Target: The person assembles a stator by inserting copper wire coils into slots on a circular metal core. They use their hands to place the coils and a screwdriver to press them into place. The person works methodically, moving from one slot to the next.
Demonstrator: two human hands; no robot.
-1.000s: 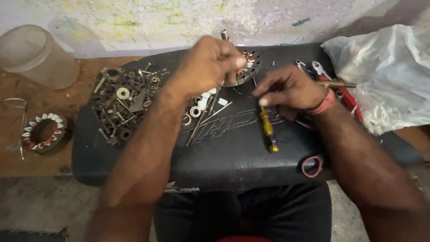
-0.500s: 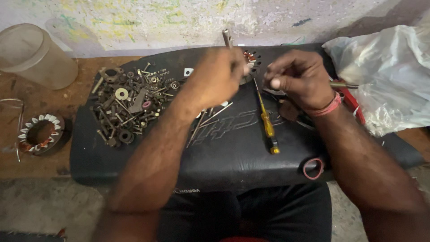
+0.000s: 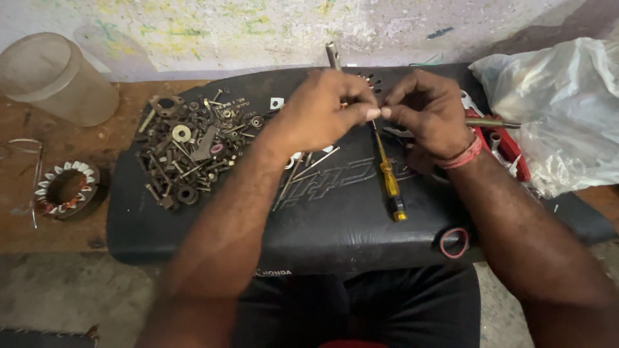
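Both hands meet over the far middle of a black seat cushion, fingertips pinched together on something too small to make out. The left hand closes its thumb and forefinger against those of the right hand, which wears a red band at the wrist; the fingers of both hands are pressed together at that one spot. Just below them a yellow-handled screwdriver lies on the cushion, its tip pointing away towards the hands. A few thin metal rods lie under the left forearm. To the left sits a heap of nuts, bolts and washers. Near the cushion's right edge lies a pink rubber ring. Further left, on the wooden desk, stand a clear plastic tub and a wound coil ring. At far right lies a crumpled plastic bag.
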